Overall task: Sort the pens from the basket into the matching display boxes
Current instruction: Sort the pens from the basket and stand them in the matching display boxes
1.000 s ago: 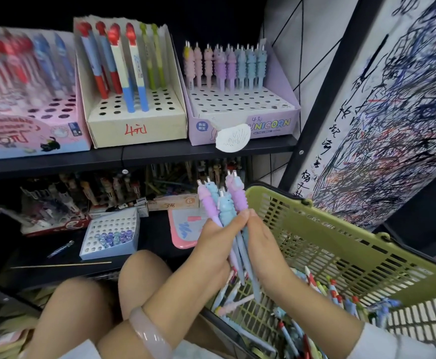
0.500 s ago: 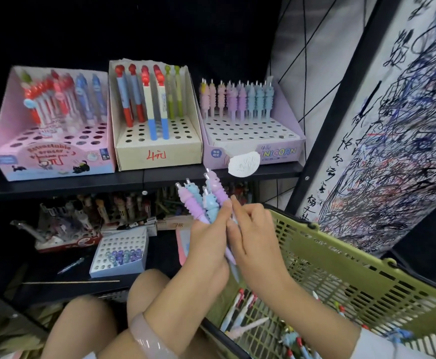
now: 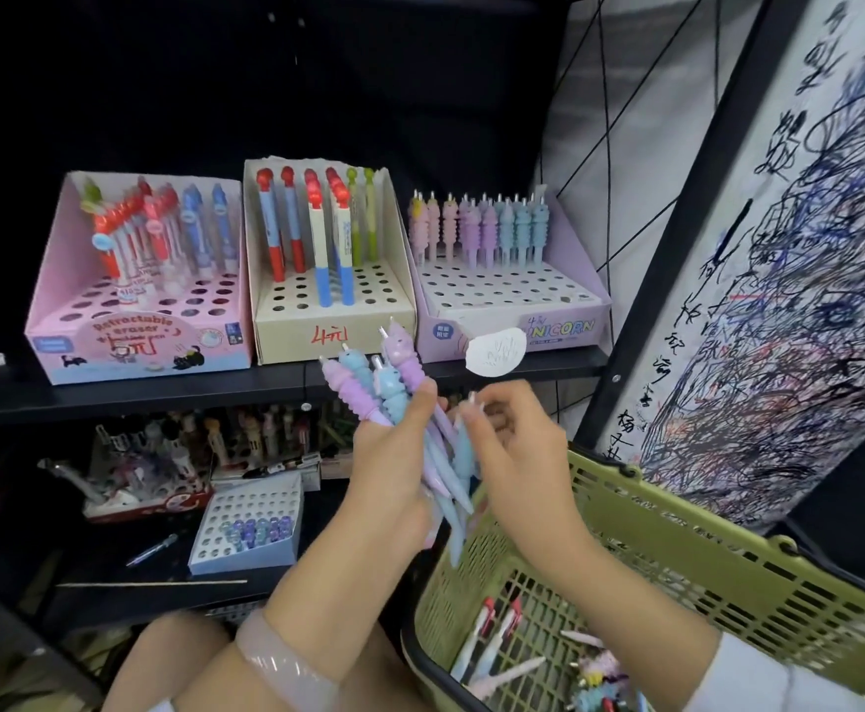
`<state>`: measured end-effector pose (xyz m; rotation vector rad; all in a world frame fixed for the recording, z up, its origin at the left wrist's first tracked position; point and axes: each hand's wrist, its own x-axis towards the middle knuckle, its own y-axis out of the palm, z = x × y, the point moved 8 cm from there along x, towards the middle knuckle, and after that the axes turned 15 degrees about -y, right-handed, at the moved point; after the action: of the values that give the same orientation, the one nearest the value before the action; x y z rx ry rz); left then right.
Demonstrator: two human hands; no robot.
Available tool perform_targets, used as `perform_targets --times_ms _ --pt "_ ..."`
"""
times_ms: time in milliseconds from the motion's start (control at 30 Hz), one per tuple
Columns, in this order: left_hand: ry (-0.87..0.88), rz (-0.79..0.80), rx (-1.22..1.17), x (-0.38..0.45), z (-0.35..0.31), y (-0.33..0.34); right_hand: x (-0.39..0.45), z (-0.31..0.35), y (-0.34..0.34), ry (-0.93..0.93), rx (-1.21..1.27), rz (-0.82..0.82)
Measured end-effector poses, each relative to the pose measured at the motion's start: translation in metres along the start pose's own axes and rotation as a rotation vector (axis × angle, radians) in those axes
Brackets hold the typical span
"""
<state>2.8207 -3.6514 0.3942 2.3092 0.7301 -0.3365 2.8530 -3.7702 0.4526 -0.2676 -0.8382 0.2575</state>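
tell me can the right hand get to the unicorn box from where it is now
Probably yes: the right hand sits just below the unicorn box, with only open air between; its front holes look empty.

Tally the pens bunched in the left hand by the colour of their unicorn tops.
Purple: 2, one at the left edge of the bunch and one standing tallest.
Blue: 2, one behind and one in front.
Total: 4 tops showing above the left hand; any hidden lower down cannot be counted.
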Motion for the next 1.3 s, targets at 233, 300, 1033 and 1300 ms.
perform_targets --times_ms 233,300,1033,1300 --pt "0.002 0.109 0.312 0.003 -0.013 0.007 0.069 -0.018 -0.027 0.192 0.238 -0.238" --pt "-0.02 0.144 0.354 0.001 -0.011 0.013 0.073 -0.022 -0.019 0.215 0.256 -0.213" --pt "0.217 0.209 0.413 0.042 -0.092 0.078 0.215 -0.062 -0.079 0.077 0.124 -0.121" --pt "0.18 0.202 0.394 0.06 -0.096 0.089 0.26 -0.099 -0.052 -0.041 -0.328 0.074"
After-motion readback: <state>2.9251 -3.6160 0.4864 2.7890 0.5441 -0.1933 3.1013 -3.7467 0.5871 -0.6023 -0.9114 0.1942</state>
